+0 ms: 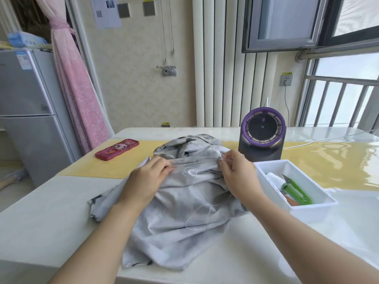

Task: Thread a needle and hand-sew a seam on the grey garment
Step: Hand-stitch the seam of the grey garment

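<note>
From my remote seat I see the grey garment heaped in the middle of the frame on the white table, with one edge pulled into a straight line between the two hands. The left hand, just left of centre, has its fingers curled down onto that edge and holds the fold flat. The right hand, right of centre, pinches the other end of the edge with thumb and fingertips. I cannot tell whether a needle sits between them; it is too small to make out.

White thread lies in loose loops across the cloth, from the held edge down toward the lower middle. I judge the threading is done and the sewing is under way, though no stitches can be read along the edge. The spool and green snips lie in the white tray at the right, so knotting and cutting look to be ahead.
</note>
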Tool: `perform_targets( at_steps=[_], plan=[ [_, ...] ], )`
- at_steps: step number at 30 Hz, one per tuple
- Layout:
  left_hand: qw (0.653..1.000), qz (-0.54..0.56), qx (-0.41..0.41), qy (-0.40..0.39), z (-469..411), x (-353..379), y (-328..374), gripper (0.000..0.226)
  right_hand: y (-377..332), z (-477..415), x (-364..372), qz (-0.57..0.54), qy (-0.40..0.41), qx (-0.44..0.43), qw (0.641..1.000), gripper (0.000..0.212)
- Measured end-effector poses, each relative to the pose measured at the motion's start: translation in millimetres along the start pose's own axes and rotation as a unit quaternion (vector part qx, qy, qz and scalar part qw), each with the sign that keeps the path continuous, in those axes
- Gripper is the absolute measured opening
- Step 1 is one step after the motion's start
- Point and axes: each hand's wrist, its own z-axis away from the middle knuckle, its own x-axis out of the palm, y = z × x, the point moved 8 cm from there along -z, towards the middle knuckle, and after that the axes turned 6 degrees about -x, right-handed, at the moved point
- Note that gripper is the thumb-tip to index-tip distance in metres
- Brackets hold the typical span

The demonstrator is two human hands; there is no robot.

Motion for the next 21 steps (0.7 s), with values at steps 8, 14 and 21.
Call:
perform_targets(
  at_steps=[8,14,21],
  plan=[
    [0.994,0.031,-0.102,0.028,-4,-15,6,0.023,4,7,-3,-0.017,-0.001,-0.010,1.000,0.012],
    [0.999,0.008,0.026,-0.028,-37,-1,78,0.030,-7,10,-9,-0.047,0.009,-0.030,0.998,0.021],
    [0.990,0.067,-0.054,-0.112,-45,27,77,0.028,-9,10,-15,-0.046,0.001,-0.039,0.998,0.025]
  ],
)
